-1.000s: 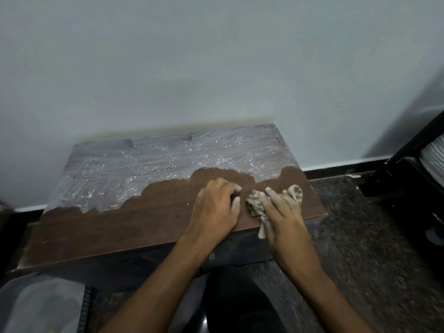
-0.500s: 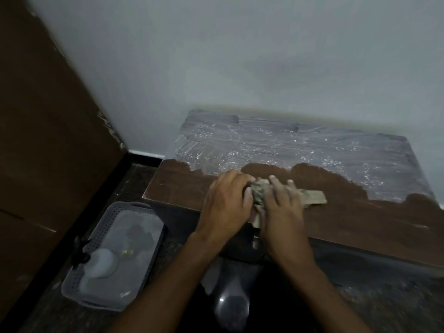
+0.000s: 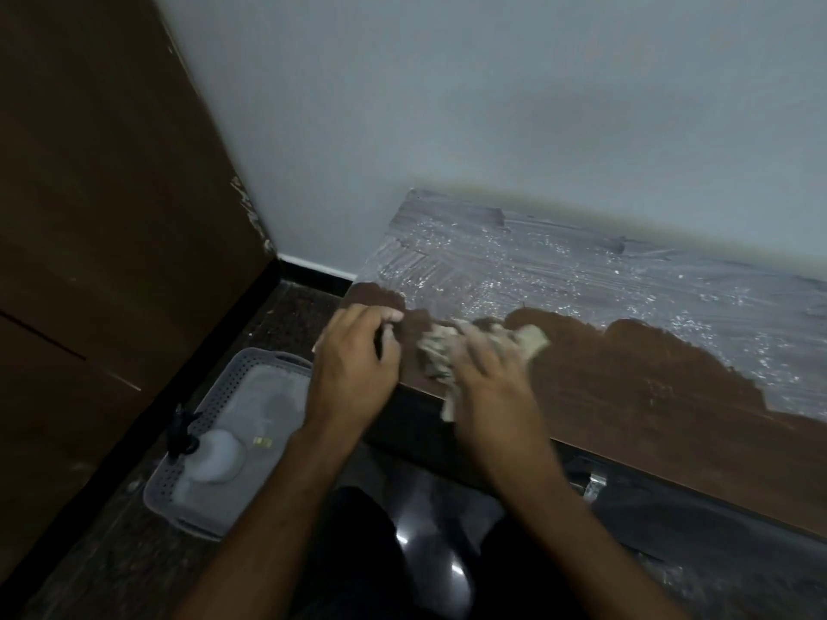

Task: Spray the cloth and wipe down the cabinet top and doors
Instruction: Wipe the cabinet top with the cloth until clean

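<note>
right hand (image 3: 488, 373): motion-blurred; finger pose indistinct.
cloth (image 3: 441, 358): blurred, partly covered by right hand.
cabinet top (image 3: 649, 396): cut off at right edge.

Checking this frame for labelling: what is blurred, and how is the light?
Head view: dim overall; the right hand and cloth are motion-smeared, the left hand sharper; glints speckle the wet cabinet top; wide-angle tilt.
</note>
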The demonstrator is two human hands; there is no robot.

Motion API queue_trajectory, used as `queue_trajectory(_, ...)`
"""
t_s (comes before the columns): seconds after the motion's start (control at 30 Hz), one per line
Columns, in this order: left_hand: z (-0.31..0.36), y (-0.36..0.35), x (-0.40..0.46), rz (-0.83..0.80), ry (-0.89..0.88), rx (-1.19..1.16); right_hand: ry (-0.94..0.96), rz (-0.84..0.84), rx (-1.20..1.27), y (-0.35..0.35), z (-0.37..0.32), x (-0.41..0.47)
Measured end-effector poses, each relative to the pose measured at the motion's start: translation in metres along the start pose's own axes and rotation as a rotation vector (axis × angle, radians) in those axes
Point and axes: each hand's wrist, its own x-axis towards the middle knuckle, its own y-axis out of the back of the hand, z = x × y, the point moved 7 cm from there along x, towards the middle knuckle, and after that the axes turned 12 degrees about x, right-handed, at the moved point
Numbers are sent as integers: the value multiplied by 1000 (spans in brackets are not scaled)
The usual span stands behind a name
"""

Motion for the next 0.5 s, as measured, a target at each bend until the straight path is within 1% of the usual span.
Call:
queue_trajectory(0.1, -14, 7, -1, 62, 67, -46, -42, 82, -21, 25, 32, -23)
queue_trajectory(0.17, -29, 13, -1, 91, 132, -38, -39, 93, -32, 24, 32, -22)
queue_trajectory(0.23, -37, 17, -1, 91, 148, -29, -29, 74, -7, 12, 14, -12)
queue_trajectory(0.3, -40, 22, -2, 97, 141, -23, -13, 3, 35, -9, -15, 4)
queue_trajectory(0.43, -51, 32, -1, 114, 182, -49, 115, -106, 32, -77, -78, 56)
queue_trajectory(0.5, -61, 39, 0, 145, 208, -49, 134, -163, 5, -105, -97, 73)
